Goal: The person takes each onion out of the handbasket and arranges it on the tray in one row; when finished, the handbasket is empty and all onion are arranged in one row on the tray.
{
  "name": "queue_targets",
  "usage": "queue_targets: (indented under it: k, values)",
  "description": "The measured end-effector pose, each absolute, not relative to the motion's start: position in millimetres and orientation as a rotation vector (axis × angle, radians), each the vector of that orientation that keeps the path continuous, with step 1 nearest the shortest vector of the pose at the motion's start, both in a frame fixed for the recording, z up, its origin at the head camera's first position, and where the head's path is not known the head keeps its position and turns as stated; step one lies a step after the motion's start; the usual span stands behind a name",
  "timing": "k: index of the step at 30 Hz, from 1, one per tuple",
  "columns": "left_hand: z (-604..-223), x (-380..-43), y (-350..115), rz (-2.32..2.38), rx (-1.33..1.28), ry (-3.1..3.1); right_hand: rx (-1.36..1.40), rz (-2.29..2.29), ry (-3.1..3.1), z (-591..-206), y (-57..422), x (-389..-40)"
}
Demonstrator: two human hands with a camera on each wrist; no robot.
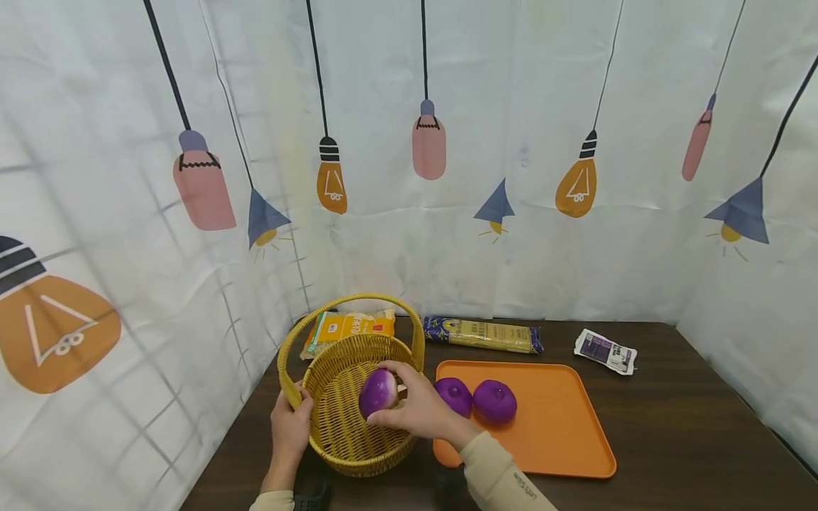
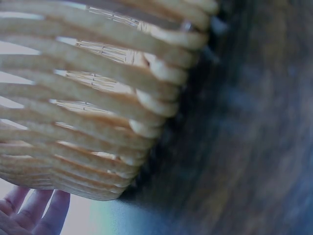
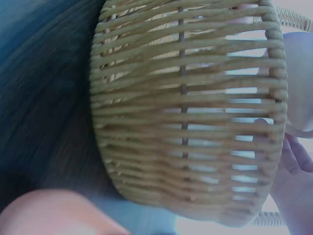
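In the head view my right hand [image 1: 418,404] holds a round purple eggplant [image 1: 378,392] with a pale end, fingers above it and thumb below, over the inside of a yellow woven basket [image 1: 345,433]. My left hand [image 1: 292,422] grips the basket's left rim close to the foot of its arched handle [image 1: 286,355]. The left wrist view shows fingertips [image 2: 36,210] at the basket's edge below the woven wall [image 2: 98,112]. In the right wrist view, the eggplant [image 3: 299,83] and fingers [image 3: 296,154] show past the rim. Two more purple eggplants [image 1: 495,402] sit on an orange tray [image 1: 549,433].
Behind the basket lies an orange-and-white food packet [image 1: 354,324]. A long yellow-and-blue packet [image 1: 482,335] lies along the table's back, and a small purple-and-white pouch [image 1: 605,351] is at the back right. The dark wooden table [image 1: 677,440] meets a printed curtain [image 1: 460,270].
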State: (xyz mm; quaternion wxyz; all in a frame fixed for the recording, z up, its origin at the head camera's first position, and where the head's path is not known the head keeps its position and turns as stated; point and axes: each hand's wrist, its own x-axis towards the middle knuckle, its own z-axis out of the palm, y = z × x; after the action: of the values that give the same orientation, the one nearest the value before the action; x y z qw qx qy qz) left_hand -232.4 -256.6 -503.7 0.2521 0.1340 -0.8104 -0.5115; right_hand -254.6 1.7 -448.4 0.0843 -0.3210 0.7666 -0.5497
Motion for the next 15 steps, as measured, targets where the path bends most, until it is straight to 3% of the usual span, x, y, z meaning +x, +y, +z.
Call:
queue_targets:
  k: [15]
  values:
    - [-504.5,-233.3,-256.7,-1.4,0.362,-2.204,-0.92,-1.673,2.406,-449.5,25.9,-252.5]
